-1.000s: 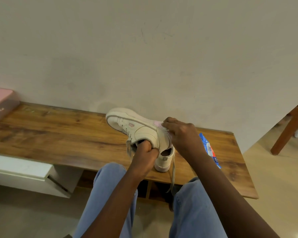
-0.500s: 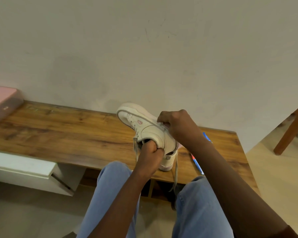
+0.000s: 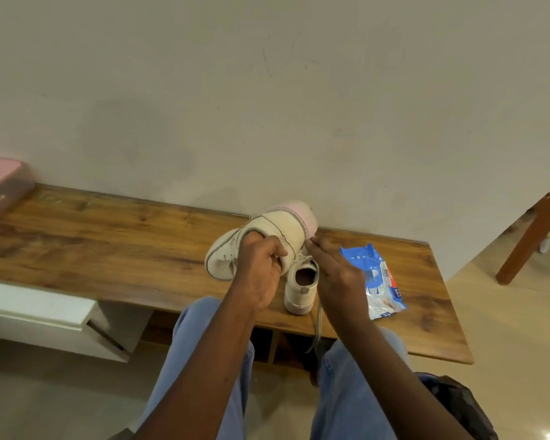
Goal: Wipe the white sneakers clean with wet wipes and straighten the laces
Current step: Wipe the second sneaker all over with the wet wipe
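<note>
1. While the left hand [image 3: 261,268] grips one sneaker [image 3: 277,231] above the surface [image 3: 108,249], with its fingers curled into the opening, the shoe is tipped so that its pink sole faces up and away and its toe points down to the left.
2. The right hand [image 3: 337,274] has its fingers [image 3: 318,247] straight, with the tips at the heel end of that sneaker. No wipe shows in it, though one could be hidden under the palm.
3. The second sneaker [image 3: 300,289] stands on the surface just beside the hands, heel toward the camera. Its lace [image 3: 315,331] trails loose over the front edge.
4. The wipes pack [image 3: 375,281] lies to the right, near the second sneaker.
5. Wiping of the held sneaker seems to be under way, and its upper looks dingy. How clean the second sneaker is cannot be judged. Straightening the laces is plainly left to do.
</note>
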